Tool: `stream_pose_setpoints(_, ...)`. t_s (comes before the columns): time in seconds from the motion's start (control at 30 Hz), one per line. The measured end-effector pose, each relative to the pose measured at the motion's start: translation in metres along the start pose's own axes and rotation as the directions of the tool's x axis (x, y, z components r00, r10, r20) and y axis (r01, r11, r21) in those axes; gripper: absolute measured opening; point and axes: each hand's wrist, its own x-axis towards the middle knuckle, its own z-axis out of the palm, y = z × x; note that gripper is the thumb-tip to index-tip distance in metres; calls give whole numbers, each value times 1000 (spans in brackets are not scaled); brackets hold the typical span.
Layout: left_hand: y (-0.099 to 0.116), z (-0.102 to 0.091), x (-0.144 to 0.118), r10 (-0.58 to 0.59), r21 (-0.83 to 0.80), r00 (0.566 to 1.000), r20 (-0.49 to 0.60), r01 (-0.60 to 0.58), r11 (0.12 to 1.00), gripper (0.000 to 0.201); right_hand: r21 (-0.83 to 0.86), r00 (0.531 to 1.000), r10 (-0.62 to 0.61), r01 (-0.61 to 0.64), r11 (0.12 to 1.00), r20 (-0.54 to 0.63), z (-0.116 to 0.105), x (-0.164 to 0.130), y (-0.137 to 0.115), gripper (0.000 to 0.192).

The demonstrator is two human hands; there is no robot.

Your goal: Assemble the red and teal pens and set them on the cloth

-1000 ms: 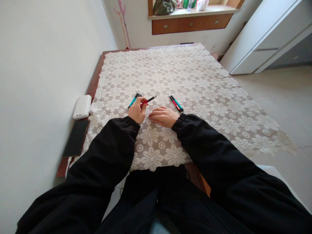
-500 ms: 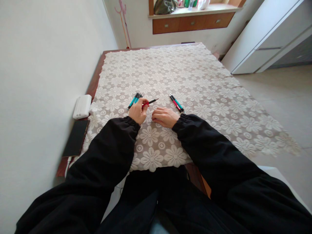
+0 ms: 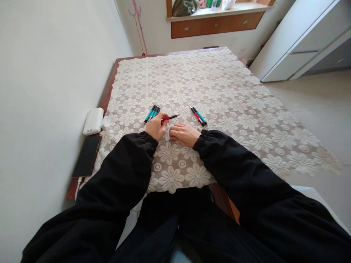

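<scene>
My left hand grips a red and black pen that points to the right, just above the white lace tablecloth. Just to its right, my right hand rests on the cloth, fingers curled and pointing left, with nothing in it. A small bunch of teal and black pens lies just beyond my left hand. Another pair of pens, red and teal, lies beyond my right hand.
A white power bank and a black phone lie at the table's left edge by the wall. A wooden shelf with drawers stands at the far end. A white cabinet is at right.
My right hand has drawn slightly left toward my left hand. The pen in my left hand has shifted a little to the right.
</scene>
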Motion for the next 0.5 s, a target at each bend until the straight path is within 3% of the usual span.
stream_pose_setpoints(0.3,3,0,-1,20,56,997,71,-24,998,20,27,1000,-15,14,1000,23,1,-2,1,21)
stream_pose_setpoints(0.5,3,-1,-1,1,66,997,79,-6,998,22,-45,992,126,-127,991,-13,-5,-7,14,16)
